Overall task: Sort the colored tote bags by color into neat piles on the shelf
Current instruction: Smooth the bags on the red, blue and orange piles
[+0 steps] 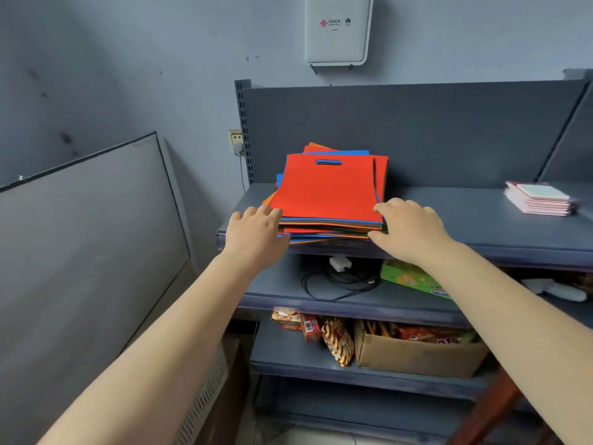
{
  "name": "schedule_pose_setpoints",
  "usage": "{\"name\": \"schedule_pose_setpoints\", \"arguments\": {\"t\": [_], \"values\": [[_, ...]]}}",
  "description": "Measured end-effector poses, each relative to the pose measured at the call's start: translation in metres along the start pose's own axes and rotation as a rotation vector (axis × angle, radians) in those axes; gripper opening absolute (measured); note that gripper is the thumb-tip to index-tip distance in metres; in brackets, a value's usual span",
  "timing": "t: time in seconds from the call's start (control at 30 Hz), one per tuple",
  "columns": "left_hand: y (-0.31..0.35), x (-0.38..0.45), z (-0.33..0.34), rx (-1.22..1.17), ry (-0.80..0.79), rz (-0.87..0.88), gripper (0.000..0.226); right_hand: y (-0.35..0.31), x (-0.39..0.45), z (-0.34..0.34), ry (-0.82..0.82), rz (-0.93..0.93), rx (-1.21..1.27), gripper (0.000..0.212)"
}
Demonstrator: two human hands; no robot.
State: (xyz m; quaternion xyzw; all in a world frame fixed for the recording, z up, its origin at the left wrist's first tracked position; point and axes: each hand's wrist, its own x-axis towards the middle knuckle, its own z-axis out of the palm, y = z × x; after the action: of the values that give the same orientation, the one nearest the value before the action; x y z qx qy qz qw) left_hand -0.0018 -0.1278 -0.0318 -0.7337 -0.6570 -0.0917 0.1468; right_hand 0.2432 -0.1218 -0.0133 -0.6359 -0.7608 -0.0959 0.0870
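On the grey top shelf [465, 216] the mixed tote bag stack [330, 200] looks light and floppy, the left hand [256, 231] and right hand [407, 229] touching its front corners, fingers relaxed, gripping nothing.

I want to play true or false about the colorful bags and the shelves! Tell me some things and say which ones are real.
1. The top bag of the pile is red. True.
2. The bags are already sorted into one pile per color. False: red, blue and orange bags lie mixed in a single pile.
3. The left hand and the right hand are at the two front corners of the pile. True.
4. The pile sits on the bottom shelf. False: it sits on the top shelf.
5. A cardboard box stands on a lower shelf. True.
6. The pink stack lies on top of the bags. False: it lies apart, far to the right.
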Motion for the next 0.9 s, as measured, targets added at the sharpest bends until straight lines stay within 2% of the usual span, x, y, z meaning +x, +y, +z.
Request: {"name": "schedule_pose_setpoints", "arguments": {"t": [0.27,0.4,0.5,0.57,0.73,0.83,0.9], "values": [[-0.007,0.084,0.054,-0.102,-0.043,0.054,0.042,0.024,0.073,0.051,-0.112,0.216,0.360,0.047],[-0.011,0.112,0.079,-0.151,-0.046,0.124,0.039,0.027,0.099,0.072,-0.124,0.357,0.410,0.047],[-0.012,0.123,0.094,-0.214,-0.028,0.179,0.039,0.029,0.114,0.082,-0.087,0.441,0.446,0.037],[-0.012,0.126,0.099,-0.259,-0.013,0.212,0.041,0.032,0.120,0.085,-0.034,0.511,0.511,0.041],[-0.006,0.133,0.102,-0.345,-0.027,0.353,0.048,0.049,0.125,0.086,0.122,0.641,0.659,0.037],[0.000,0.139,0.101,-0.371,-0.054,0.416,0.049,0.062,0.126,0.089,0.096,0.653,0.633,0.043],[0.001,0.143,0.100,-0.394,-0.067,0.422,0.049,0.069,0.125,0.093,0.110,0.638,0.599,0.039]]}}
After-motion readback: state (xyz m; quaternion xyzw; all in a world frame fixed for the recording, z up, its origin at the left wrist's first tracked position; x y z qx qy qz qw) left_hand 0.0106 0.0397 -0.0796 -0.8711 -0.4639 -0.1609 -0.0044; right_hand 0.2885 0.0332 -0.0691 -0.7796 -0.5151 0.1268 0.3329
